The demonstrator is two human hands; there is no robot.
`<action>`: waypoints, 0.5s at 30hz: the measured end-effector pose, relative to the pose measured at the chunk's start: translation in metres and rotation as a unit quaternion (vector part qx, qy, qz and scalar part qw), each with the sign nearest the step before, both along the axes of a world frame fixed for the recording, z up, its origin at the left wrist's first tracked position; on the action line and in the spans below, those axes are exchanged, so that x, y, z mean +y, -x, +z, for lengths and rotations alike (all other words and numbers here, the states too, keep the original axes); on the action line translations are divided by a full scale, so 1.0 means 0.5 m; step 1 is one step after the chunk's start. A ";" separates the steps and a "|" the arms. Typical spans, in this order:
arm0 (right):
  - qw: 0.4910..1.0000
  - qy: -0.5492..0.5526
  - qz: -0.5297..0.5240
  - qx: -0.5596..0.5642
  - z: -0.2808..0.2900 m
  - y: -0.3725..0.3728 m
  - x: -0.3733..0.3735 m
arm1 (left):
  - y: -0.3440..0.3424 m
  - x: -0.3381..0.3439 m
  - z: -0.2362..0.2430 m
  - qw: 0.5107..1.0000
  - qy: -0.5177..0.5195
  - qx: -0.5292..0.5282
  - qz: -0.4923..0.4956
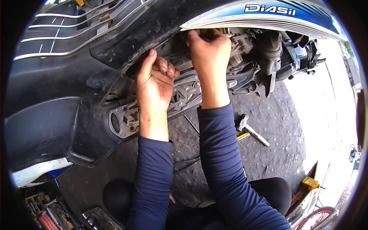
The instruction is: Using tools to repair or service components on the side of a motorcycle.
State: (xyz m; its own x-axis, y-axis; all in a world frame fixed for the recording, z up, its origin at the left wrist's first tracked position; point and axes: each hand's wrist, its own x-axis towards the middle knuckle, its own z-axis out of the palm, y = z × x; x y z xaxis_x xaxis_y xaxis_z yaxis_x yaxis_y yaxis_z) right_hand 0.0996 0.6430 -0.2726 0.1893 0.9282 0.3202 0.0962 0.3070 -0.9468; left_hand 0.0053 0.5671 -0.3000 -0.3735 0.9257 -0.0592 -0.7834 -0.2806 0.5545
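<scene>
A scooter with black body panels (42,84) and a blue-and-white side panel (230,15) stands before me. My left hand (155,84) is raised below the edge of the black panel, palm toward me, thumb up and apart from its half-curled fingers. I see nothing in it. Under the lower edge of the side panel reaches my right hand (211,51), in among the engine parts (241,48). Its fingertips are hidden there, so what they touch does not show. Beneath both hands runs a grey, dirty engine side cover (180,96) with raised lettering.
A hammer (253,130) and a yellow-handled tool (243,137) lie on the dark ground (276,115) right of my forearms. A metal rack (76,30) rises at the upper left. A box of tools (50,211) sits lower left, a yellow bottle (309,183) lower right.
</scene>
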 end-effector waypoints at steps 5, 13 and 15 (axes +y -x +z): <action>0.972 -0.185 -0.055 -0.134 -0.042 -0.002 -0.009 | -0.003 0.012 0.009 0.997 0.022 0.026 -0.071; 0.948 -0.202 -0.066 -0.239 -0.054 -0.004 -0.023 | -0.003 0.019 0.001 0.991 -0.009 0.125 -0.036; 0.938 -0.218 -0.067 -0.260 -0.053 -0.014 -0.018 | -0.001 0.019 0.004 0.995 -0.038 0.086 -0.045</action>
State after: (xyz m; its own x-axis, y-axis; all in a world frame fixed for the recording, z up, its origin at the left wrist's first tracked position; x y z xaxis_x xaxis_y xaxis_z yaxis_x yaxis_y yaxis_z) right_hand 0.1066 0.6340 -0.2990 0.0085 0.6665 0.7455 0.5763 0.6060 -0.5483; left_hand 0.0058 0.5768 -0.2980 -0.2870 0.9554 0.0692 -0.7026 -0.2590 0.6628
